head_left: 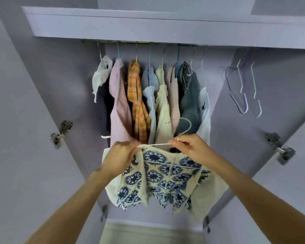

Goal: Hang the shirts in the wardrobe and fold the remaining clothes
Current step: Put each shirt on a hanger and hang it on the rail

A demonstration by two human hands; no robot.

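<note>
Head view into an open lilac wardrobe [42,103]. Both hands were raised in front of the hanging rail [148,43]. The left hand [123,154] gripped the shoulder edge of a cream crocheted top with blue floral motifs [158,180], its fingers curled round the fabric where it met the end of a white wire hanger [181,131]. The right hand [188,147] pinched the hanger at the base of its hook, thumb and forefinger closed on the wire; the hook stood free, well below the rail. The top hung partly draped over the hanger, in front of the lower ends of the garments on the rail. On the rail hung a row of shirts, among them a pink striped shirt [118,106] and an orange plaid shirt [137,103] side by side. Empty hangers [243,88] hung on the right-hand door [271,103], apart from the row.
</note>
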